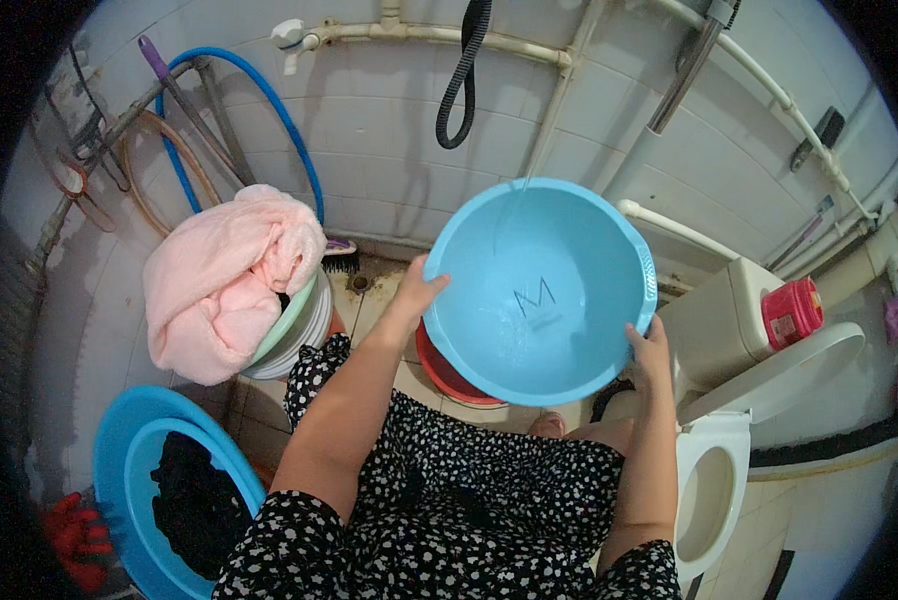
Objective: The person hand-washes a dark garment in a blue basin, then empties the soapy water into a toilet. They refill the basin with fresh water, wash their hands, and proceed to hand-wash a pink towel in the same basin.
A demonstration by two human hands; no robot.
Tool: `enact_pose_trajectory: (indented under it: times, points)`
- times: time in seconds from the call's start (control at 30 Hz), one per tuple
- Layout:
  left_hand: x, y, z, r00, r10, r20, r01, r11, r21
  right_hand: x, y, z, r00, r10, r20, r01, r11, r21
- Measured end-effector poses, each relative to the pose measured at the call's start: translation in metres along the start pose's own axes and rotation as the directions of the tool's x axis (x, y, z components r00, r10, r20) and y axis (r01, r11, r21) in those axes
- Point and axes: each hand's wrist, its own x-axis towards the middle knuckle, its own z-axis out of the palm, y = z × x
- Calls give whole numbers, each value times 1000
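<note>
1. Black-and-white patterned garment [469,500], at six o'clock, nearest the wearer; clock centred on the held basin, twelve toward the wall.
2. Left hand [419,288]: at nine o'clock, closed on the rim, thumb over the inner edge.
3. Right hand [652,350]: at four o'clock, closed on the rim, thumb inward.
4. Light-blue basin [569,250], one: held between both hands before the wearer, hollow facing up toward the eye. Dark mark inside; exact tilt I cannot tell. Ridged patch [650,282] at three o'clock, just above the right hand. Good holding, I judge, asks for grips straight across from each other, equal pressure and a steady rim; the patch should resist slipping.
5. Red tub [444,375], at seven o'clock, partly hidden beneath the basin; contact cannot be told.
6. Nested blue basins [121,470], at eight o'clock, dark cloth [199,505] within.
7. Toilet [734,465], at four o'clock, lid raised; red container [793,312] on its tank, at three.
8. Pink cloth [224,275], at nine o'clock, heaped over a pale green basin [291,330].
9. Blue hose [269,88], at ten o'clock; black hose [459,85], at eleven, hanging before the tiled wall [379,130].
</note>
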Motion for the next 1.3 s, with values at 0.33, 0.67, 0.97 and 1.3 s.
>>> enact_pose_trajectory:
  times: [0.33,0.67,0.97,1.3]
  points:
    - [-38,83,-24,948,299,-104,-270,935,228,11,23,73,886,345,308,-392,915,101]
    - [-29,65,-38,998,-46,-37,49,995,89,21,12,48,947,284,149,-301,948,107]
    - [-11,39,-18,994,27,-103,-4,976,218,23,18,41,975,220,34,-223,965,136]
    - [-10,32,-13,991,-128,-33,131,918,374,28,32,28,972,227,63,-234,962,144]
